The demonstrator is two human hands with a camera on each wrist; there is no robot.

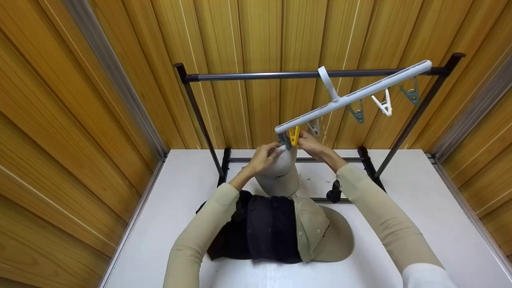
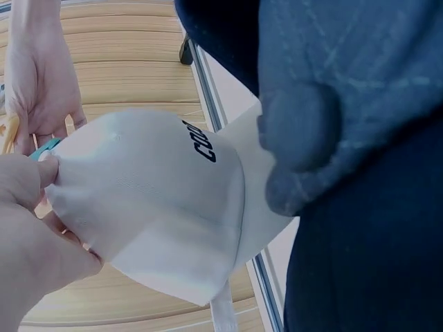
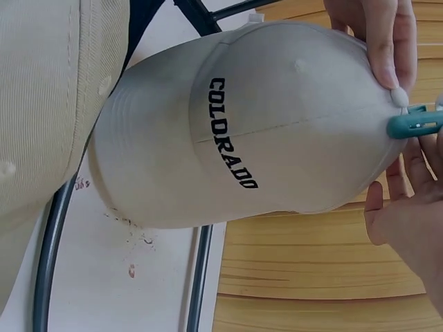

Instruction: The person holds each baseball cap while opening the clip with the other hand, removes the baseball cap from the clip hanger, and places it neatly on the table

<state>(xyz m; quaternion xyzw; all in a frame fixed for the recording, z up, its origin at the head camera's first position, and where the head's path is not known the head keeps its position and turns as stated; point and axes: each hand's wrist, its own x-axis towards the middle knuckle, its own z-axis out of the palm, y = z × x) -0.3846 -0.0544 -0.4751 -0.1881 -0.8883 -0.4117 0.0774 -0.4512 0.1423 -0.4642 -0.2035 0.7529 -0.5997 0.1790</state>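
Observation:
A light beige cap (image 1: pixel 282 168) with dark lettering reading COLORADO hangs crown up, brim down, under one end of a white clip hanger (image 1: pixel 356 96). My left hand (image 1: pixel 264 158) pinches the edge of the crown; in the left wrist view its thumb (image 2: pixel 47 168) presses close to a teal clip (image 3: pixel 415 123). That clip bites the top of the cap. My right hand (image 1: pixel 314 146) pinches at the clip's handle end, with its other fingers loosely bent behind the cap. A yellow clip (image 1: pixel 294 136) hangs beside the right fingertips.
The hanger hooks over a dark metal rack's bar (image 1: pixel 256 76) and tilts down at the cap's end. Several other clips hang along it, among them a white clip (image 1: pixel 384 105). Black caps (image 1: pixel 272 230) and a tan cap (image 1: pixel 332 236) lie in a row on the white table (image 1: pixel 160 224).

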